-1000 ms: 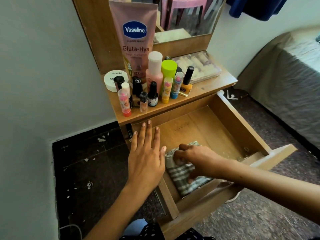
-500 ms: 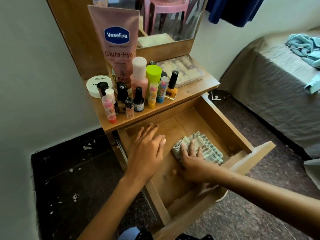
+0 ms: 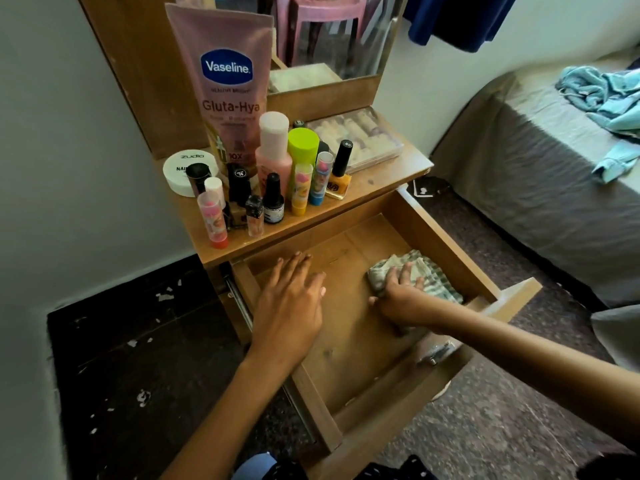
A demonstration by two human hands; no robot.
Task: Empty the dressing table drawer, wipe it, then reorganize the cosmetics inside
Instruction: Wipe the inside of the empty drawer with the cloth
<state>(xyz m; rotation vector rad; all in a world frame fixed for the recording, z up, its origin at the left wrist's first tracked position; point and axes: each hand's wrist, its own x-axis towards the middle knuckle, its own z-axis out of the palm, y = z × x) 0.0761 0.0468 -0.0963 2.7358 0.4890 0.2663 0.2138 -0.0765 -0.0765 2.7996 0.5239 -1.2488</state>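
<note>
The wooden drawer (image 3: 446, 251) stands pulled out, holding only a checked cloth (image 3: 433, 275) near its right wall. My right hand (image 3: 401, 292) presses flat on the cloth, fingers spread over it. My left hand (image 3: 291, 299) lies open on the drawer's left side, fingers toward the back, holding nothing. The cosmetics stand on the dressing table top (image 3: 381, 181): a tall pink Vaseline tube (image 3: 225, 84), a pink bottle (image 3: 273, 150), a green-capped bottle (image 3: 303, 147), an orange nail polish (image 3: 339, 174), lip balm sticks (image 3: 213, 216) and small dark bottles (image 3: 273, 199).
A clear box of beige items (image 3: 360, 136) and a white round tin (image 3: 183, 168) sit on the table top under the mirror (image 3: 332, 32). A grey-covered bed (image 3: 540, 161) with a blue cloth (image 3: 602, 95) is on the right. The dark floor (image 3: 138, 358) on the left has white flecks.
My right hand has slid the cloth from the drawer's front left toward its right wall and back. My left hand shifted slightly right, staying flat on the drawer's left side.
</note>
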